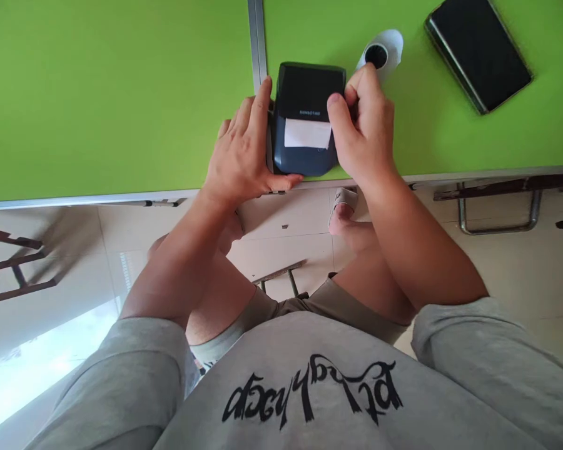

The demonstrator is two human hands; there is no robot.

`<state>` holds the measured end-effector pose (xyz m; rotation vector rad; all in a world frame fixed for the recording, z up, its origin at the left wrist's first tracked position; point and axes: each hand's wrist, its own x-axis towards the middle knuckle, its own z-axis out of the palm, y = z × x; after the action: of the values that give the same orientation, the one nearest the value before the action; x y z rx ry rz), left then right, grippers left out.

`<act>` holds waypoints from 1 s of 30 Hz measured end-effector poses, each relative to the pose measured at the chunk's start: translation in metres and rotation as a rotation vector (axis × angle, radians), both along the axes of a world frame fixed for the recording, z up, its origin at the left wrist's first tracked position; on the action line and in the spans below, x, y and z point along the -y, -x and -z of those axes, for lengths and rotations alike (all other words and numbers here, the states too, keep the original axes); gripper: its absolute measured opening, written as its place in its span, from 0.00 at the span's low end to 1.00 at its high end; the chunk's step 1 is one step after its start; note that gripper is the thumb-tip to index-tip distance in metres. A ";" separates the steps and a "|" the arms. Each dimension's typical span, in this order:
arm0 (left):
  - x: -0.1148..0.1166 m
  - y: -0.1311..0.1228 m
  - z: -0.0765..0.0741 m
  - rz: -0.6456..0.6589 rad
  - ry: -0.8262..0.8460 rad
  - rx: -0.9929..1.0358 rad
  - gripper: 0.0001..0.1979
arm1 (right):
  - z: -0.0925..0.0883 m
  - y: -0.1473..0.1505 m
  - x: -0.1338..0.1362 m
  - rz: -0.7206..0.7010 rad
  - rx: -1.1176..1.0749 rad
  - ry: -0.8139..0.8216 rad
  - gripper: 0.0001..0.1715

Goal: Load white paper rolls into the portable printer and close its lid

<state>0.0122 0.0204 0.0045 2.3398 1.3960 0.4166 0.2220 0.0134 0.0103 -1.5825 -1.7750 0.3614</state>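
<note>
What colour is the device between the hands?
The device is black and dark blue, best seen in the head view.

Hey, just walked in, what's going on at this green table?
Someone has both bare hands on a small dark device, maybe a label printer, at the near edge of the green table. The left hand lies along its left side; the right hand is at its right side, fingers curled and partly hidden. White paper shows on the device's upper face. Past the right hand is a white roll, with a black rectangular item farther right.
</note>
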 end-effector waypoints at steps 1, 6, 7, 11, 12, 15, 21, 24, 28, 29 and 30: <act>-0.001 0.000 0.001 -0.007 0.008 -0.028 0.72 | -0.002 0.000 0.000 -0.015 -0.016 -0.006 0.18; -0.003 -0.003 0.001 0.004 0.019 -0.113 0.71 | -0.007 0.000 -0.004 -0.067 -0.022 0.044 0.21; -0.003 -0.004 0.000 -0.008 0.025 -0.128 0.72 | -0.008 0.000 -0.006 -0.063 -0.003 0.061 0.23; -0.008 -0.007 0.000 -0.027 0.033 -0.157 0.74 | -0.008 0.001 -0.012 -0.072 0.041 0.081 0.23; -0.010 -0.007 0.000 -0.040 0.051 -0.181 0.76 | -0.007 0.001 -0.014 -0.058 0.050 0.080 0.23; -0.014 -0.007 0.002 -0.065 0.113 -0.240 0.78 | -0.005 0.000 -0.017 -0.043 0.062 0.087 0.24; -0.012 -0.007 0.000 -0.057 0.081 -0.233 0.77 | 0.000 0.000 -0.017 -0.020 0.031 0.078 0.26; -0.008 -0.008 -0.003 -0.051 0.073 -0.262 0.78 | 0.000 0.001 -0.015 -0.030 0.002 0.082 0.25; -0.003 -0.008 -0.007 -0.009 0.068 -0.295 0.73 | -0.002 0.001 -0.013 -0.016 0.029 0.111 0.25; -0.002 -0.008 -0.008 0.009 0.089 -0.290 0.71 | -0.002 0.001 -0.012 0.008 0.044 0.113 0.26; -0.001 -0.009 -0.009 0.003 0.097 -0.272 0.72 | -0.003 0.001 -0.012 0.017 0.057 0.119 0.26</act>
<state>0.0209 0.0212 0.0133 2.3856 1.4950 0.0276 0.2209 0.0255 0.0131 -1.7053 -1.8108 0.4250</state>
